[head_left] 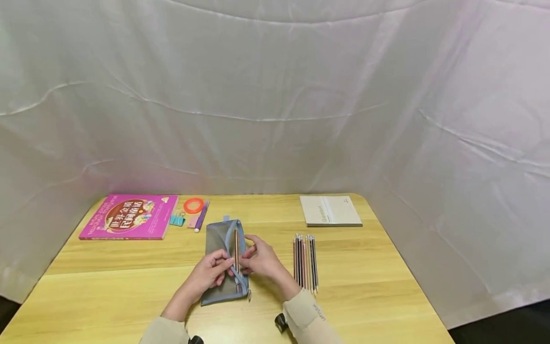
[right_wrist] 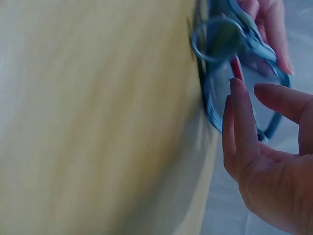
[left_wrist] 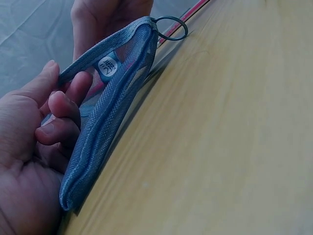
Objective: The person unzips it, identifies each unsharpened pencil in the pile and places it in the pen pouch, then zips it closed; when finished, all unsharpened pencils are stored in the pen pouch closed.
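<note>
A grey-blue mesh pencil case (head_left: pixel 216 286) lies on the table with its zipped mouth spread apart. My left hand (head_left: pixel 210 272) pinches one edge of the mouth between thumb and finger, as the left wrist view shows. Inside the gap lie a few pencils (head_left: pixel 236 243). My right hand (head_left: pixel 263 259) is at the opposite side of the mouth. In the right wrist view its fingers (right_wrist: pixel 243 122) are fairly straight, with the thumb apart from them. A red pencil (right_wrist: pixel 236 67) shows just beyond a fingertip. A metal ring (right_wrist: pixel 217 39) hangs from the case's zip.
Several pencils (head_left: pixel 305 263) lie side by side to the right. A pale notebook (head_left: pixel 331 211) is at the back right. At the back left are a pink book (head_left: pixel 129 217), teal binder clips (head_left: pixel 176 220), an orange tape roll (head_left: pixel 193 206) and a purple marker (head_left: pixel 201 217).
</note>
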`<state>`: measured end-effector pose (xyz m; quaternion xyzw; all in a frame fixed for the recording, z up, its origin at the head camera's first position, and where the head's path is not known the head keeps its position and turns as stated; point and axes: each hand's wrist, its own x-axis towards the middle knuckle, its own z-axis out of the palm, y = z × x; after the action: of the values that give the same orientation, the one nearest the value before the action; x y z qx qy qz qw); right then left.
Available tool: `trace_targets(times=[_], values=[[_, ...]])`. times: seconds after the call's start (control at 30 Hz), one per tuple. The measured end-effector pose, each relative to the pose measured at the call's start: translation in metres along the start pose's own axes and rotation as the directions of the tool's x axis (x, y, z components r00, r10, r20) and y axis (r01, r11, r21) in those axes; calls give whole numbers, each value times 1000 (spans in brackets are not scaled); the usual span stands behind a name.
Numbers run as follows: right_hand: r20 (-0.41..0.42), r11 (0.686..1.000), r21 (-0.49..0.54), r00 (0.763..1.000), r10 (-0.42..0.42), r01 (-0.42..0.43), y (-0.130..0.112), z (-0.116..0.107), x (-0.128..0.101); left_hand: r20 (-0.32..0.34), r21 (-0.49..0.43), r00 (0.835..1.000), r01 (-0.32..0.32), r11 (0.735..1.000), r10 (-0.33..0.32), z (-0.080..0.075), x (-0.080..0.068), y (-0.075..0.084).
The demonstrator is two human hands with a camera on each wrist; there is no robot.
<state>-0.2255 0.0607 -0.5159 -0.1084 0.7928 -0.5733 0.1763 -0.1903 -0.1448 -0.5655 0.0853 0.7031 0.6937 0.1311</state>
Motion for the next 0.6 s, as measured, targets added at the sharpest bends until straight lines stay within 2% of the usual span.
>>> trace_targets(times=[0.13,0.3,0.47,0.6], values=[[-21,999,36,1000,5,-4,-5,-27,-9,-5,4,1000,5,1000,-5,3,1,-1],[-103,1000,13,995,6,-5,-2,-79,-25,-16,26,1000,-5,1000,5,8,3,1],[-244,998,-7,968,54,-58,15,-132,-40,-28,77,1000,3,997,-1,10,0,8],[-298,995,-3,949,99,-104,33,-157,-47,-66,132,998,2,991,6,7,-4,18]])
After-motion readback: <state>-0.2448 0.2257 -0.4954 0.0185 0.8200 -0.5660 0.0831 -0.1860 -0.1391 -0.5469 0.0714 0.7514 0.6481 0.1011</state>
